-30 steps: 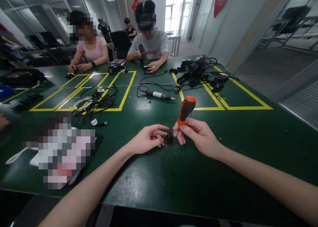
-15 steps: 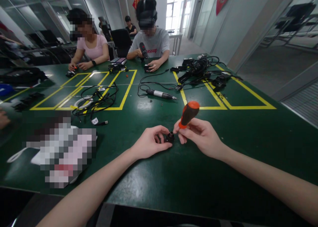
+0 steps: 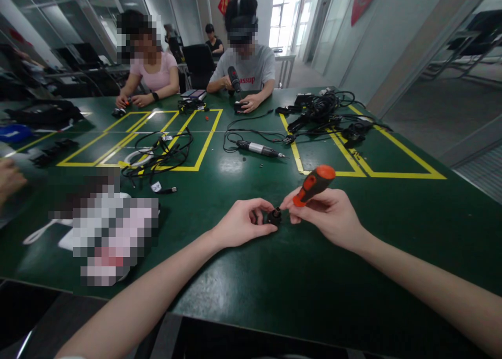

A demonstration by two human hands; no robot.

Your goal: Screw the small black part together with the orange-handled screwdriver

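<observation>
My left hand [image 3: 246, 223] lies on the green table, its thumb and fingers closed round a small black round part [image 3: 274, 217] with a short tube standing up from its top. Just to the right, my right hand [image 3: 327, 215] grips a screwdriver [image 3: 315, 185] with an orange and black handle. The handle tilts up and to the right. Its shaft is hidden behind my fingers, so I cannot tell whether the tip touches the black part. My right fingertips are close beside that part.
Ahead lies an electric screwdriver [image 3: 259, 148] with a cord. Cable heaps [image 3: 321, 110] [image 3: 157, 155] cover yellow-taped areas of the table [image 3: 235, 178]. A blurred pouch [image 3: 121, 238] sits at left. Across the table, one person holds a power drill [image 3: 234, 79]; another handles small parts.
The screwdriver handle leans further to the right than before. My left hand keeps its hold on the black part. The whole view has shifted slightly.
</observation>
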